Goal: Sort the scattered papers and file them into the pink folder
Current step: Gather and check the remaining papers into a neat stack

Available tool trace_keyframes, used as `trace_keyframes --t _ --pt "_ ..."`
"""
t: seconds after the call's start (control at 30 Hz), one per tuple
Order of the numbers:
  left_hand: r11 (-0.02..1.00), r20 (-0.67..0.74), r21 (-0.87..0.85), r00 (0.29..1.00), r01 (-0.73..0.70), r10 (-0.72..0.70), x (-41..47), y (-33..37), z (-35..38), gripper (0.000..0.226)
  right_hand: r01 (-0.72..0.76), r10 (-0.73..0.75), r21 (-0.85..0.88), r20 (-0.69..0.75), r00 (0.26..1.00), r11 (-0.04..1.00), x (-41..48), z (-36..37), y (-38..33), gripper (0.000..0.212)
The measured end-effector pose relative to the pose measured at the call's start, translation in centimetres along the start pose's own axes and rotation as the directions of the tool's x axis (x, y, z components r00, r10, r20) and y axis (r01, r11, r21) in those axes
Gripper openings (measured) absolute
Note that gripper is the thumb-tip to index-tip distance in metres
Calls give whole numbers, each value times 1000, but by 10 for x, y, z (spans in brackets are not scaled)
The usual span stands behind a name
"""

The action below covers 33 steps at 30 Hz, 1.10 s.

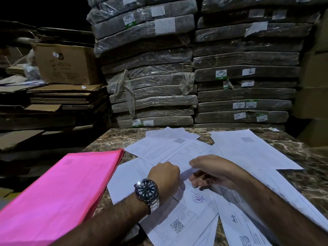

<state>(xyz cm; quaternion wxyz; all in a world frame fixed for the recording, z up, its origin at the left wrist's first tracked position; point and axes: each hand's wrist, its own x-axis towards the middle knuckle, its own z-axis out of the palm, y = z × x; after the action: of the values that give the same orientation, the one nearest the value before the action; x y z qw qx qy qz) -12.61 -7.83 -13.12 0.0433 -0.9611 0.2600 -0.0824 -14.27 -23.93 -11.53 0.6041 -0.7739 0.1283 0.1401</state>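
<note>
Closed pink paper folder (58,192) lies flat just outside left hand (164,174); long axis runs away from body, slanting right. Left hand is nearer it. Scattered white printed papers (248,150) under both hands. Left hand curled on them, grip hidden, cannot tell. Right hand (211,172) pinches a sheet edge.

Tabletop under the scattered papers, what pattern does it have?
Brown marble tabletop with pale veining, head view.
</note>
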Motion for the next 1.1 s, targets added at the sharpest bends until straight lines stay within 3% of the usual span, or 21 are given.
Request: trace_keyframes --t 0.17,0.33,0.43,0.53,0.7,0.9,1.0,1.1 --pt "999 6 -55 1000 3 -2 -1 10 -7 29 153 -114 231 -174 978 961 9 18 12 25" --pt "965 -87 -255 995 -60 39 3 2 -8 49 148 -111 131 -256 960 980 10 12 15 17" --pt "924 -100 -382 995 -28 -11 9 -17 -7 53 132 -101 104 -260 960 986 10 -4 10 19" --pt "928 -124 -373 990 10 -60 17 -39 5 45 127 -101 115 -204 974 985 6 -31 3 23" --pt "944 -103 -324 990 63 -101 17 -48 18 37 54 -61 -66 -113 992 996 0 -73 4 25" --pt "960 98 -257 991 113 -90 1 -43 32 65 76 -79 -33 -111 991 997 4 -59 15 20" --pt "953 127 -244 980 178 -151 -7 -41 38 68 95 -83 83 -135 987 992 3 -48 13 19" --pt "956 101 -191 973 221 -205 -12 -37 39 73 71 -73 -25 -90 993 997 -3 -47 7 23"
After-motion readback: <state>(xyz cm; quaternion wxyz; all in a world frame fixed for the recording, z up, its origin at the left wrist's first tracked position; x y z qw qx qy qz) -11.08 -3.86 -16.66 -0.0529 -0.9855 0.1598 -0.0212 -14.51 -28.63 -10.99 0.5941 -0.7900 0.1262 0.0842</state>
